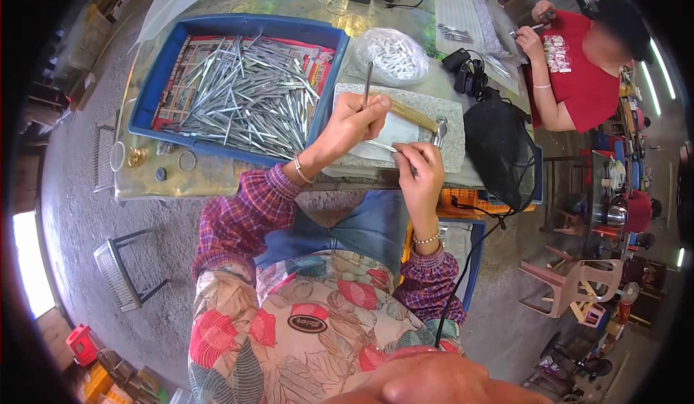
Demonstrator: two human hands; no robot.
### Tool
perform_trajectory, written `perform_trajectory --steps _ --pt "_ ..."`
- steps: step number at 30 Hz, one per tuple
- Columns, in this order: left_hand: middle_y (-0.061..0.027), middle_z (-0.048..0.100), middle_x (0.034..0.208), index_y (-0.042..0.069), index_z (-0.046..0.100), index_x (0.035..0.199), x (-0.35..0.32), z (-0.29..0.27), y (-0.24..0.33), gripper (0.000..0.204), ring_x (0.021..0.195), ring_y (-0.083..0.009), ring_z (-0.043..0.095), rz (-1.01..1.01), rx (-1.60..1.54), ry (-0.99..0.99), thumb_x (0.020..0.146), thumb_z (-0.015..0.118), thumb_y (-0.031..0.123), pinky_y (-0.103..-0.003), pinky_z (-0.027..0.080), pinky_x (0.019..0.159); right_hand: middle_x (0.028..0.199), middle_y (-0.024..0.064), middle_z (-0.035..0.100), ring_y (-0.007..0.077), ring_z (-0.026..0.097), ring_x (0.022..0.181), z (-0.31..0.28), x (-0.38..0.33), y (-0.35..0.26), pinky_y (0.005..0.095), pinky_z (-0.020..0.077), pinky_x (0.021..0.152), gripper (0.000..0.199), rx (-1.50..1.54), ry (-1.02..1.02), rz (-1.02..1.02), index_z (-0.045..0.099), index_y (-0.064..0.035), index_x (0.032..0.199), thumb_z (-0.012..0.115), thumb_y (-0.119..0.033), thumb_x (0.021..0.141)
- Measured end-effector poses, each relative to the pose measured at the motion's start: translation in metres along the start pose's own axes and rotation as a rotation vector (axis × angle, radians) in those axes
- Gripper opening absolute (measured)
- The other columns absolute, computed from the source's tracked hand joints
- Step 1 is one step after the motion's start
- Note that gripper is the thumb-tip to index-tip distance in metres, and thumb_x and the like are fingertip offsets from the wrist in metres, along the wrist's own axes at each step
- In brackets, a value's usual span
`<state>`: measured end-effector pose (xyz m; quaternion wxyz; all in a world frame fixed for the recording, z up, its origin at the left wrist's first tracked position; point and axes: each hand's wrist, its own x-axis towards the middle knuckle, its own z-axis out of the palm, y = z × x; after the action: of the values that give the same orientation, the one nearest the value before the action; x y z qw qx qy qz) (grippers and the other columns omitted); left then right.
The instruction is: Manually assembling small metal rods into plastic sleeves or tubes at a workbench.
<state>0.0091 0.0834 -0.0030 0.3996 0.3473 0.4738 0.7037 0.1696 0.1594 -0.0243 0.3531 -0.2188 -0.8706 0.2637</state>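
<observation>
My left hand (354,125) is closed round a thin dark metal rod (369,80), which stands up out of the fist. My right hand (421,169) pinches a slim silvery metal strip (381,145); its far end runs in beneath my left hand, where I cannot see it. Both hands are over the near part of a speckled stone slab (452,154) at the table's front edge. Just beyond them on the slab lies a hammer (413,117) with a wooden handle, its metal head towards the right.
A blue tray (155,86) heaped with slender metal pieces (246,93) stands at left. Behind the slab is a clear bag of white pieces (390,55). A black bag (499,143) and black adapters (468,70) lie right. Across the table, a person in red (578,78) handles small items.
</observation>
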Motion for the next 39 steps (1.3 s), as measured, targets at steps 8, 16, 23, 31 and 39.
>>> perform_trajectory --steps 8,16,23,31,39 --pt "-0.0007 0.048 0.050 0.002 0.050 0.058 0.002 0.015 -0.008 0.035 0.046 -0.0062 0.040 0.127 0.196 -0.061 0.090 0.050 0.016 -0.025 0.029 0.042 0.075 0.0065 0.054 0.0232 0.052 0.072 0.001 -0.001 0.002 0.0320 0.0426 0.063 0.015 0.036 0.057 -0.032 0.067 -0.0053 0.082 0.069 -0.002 0.068" --pt "-0.0020 0.039 0.049 0.005 0.042 0.054 0.002 0.031 0.010 0.041 0.046 -0.0087 0.032 -0.014 -0.076 -0.078 0.093 0.042 0.016 -0.025 0.023 0.044 0.074 0.0068 0.054 0.0234 0.051 0.073 -0.003 -0.005 0.010 0.0326 0.0421 0.064 0.011 0.039 0.103 0.035 0.065 -0.0032 0.077 0.070 -0.003 0.066" --pt "0.0020 0.047 0.052 0.002 0.053 0.059 0.007 0.048 -0.021 0.032 0.050 -0.0038 0.040 0.044 0.135 -0.165 0.089 0.053 0.016 -0.024 0.030 0.043 0.074 0.0083 0.054 0.0268 0.052 0.075 0.001 -0.007 0.017 0.0346 0.0429 0.065 0.008 0.031 0.111 -0.001 0.060 -0.0014 0.071 0.067 -0.001 0.067" --pt "-0.0016 0.041 0.050 0.004 0.043 0.052 -0.007 0.038 -0.015 0.031 0.044 -0.0100 0.037 0.058 0.076 0.026 0.083 0.045 0.012 -0.025 0.029 0.042 0.073 0.0086 0.054 0.0277 0.052 0.070 -0.002 -0.008 0.018 0.0359 0.0419 0.061 0.010 0.111 0.314 0.052 0.060 -0.0039 0.076 0.067 -0.004 0.069" --pt "-0.0012 0.031 0.048 0.007 0.036 0.057 -0.022 0.005 0.005 0.038 0.039 -0.0099 0.026 0.161 -0.185 -0.071 0.094 0.039 0.017 -0.025 0.022 0.036 0.087 0.0047 0.057 0.0087 0.055 0.079 -0.029 -0.057 -0.013 0.0214 0.0464 0.071 0.007 0.954 0.408 0.426 0.057 0.0008 0.092 0.056 -0.003 0.087"
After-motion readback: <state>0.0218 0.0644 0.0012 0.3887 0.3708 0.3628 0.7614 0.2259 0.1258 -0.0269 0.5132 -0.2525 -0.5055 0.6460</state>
